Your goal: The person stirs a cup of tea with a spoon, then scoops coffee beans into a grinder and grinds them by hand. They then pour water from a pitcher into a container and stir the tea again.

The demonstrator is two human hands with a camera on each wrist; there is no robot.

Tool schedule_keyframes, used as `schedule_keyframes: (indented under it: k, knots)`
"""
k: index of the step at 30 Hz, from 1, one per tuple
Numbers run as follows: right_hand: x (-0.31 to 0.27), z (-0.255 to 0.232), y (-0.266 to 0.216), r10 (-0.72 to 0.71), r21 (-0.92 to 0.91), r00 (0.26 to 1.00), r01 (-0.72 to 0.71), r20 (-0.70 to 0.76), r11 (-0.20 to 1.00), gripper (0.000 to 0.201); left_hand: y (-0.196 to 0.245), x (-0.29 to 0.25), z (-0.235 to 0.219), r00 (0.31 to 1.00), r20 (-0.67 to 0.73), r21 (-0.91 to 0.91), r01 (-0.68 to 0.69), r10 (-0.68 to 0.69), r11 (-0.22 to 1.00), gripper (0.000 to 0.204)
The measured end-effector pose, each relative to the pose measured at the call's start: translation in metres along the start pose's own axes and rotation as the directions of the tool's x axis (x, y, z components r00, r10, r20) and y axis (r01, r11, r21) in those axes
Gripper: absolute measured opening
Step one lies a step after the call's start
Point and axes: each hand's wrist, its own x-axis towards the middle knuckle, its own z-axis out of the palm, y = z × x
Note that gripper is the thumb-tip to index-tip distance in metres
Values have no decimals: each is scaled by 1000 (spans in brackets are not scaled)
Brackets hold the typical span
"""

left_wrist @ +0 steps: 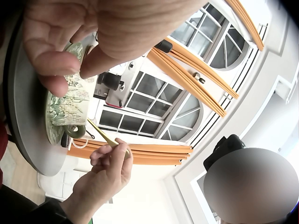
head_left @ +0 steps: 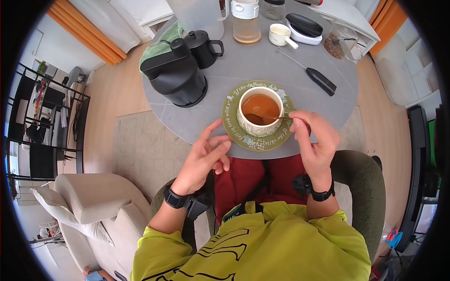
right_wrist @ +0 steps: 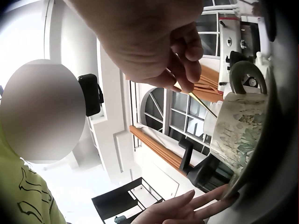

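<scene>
A patterned cup (head_left: 258, 129) of reddish-brown tea (head_left: 263, 104) stands on a green saucer (head_left: 231, 122) with white lettering. My right hand (head_left: 317, 140) pinches the thin gold handle of a spoon (left_wrist: 103, 133) between thumb and fingers. The spoon's bowl is down in the tea, against the cup's near left side. At the saucer's left edge is my left hand (head_left: 205, 158), its fingers loosely spread and holding nothing. In the right wrist view, left fingertips (right_wrist: 228, 196) meet the saucer rim, below the floral cup (right_wrist: 240, 128).
A black kettle (head_left: 173, 75) and a small black pot (head_left: 202, 49) stand left on the round grey table (head_left: 187, 119). Behind the cup are a lidded jar (head_left: 246, 28), a white small pan (head_left: 280, 34) and a glass jug (head_left: 335, 43). A black-handled frother (head_left: 321, 82) lies right.
</scene>
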Motion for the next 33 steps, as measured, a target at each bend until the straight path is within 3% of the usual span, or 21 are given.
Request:
schedule_keyframes:
  k: [5, 7, 13, 22, 25, 33]
  knots:
    - [2, 2, 3, -13, -57, 999, 15, 38, 998, 12, 0, 0, 0, 1000, -4, -6, 8, -8, 1000, 59]
    - [3, 2, 5, -96, -149, 995, 96, 5, 984, 13, -1, 0, 0, 1000, 0, -11, 2, -2, 1000, 59]
    - [4, -8, 5, -100, -227, 995, 92, -23, 970, 10, -1, 0, 0, 1000, 4, -9, 0, 0, 1000, 59]
    - [-3, -1, 3, 21, 12, 1000, -21, -15, 1000, 8, -1, 1, 1, 1000, -9, -2, 3, -3, 1000, 58]
    - [-3, 0, 1, 24, 11, 999, -25, 45, 1000, 10, 0, 1, 1, 1000, -10, -1, 7, -7, 1000, 58]
    - [-2, -1, 5, -50, -111, 999, 48, -12, 993, 12, -1, 1, 0, 1000, -10, -2, 9, -9, 1000, 58]
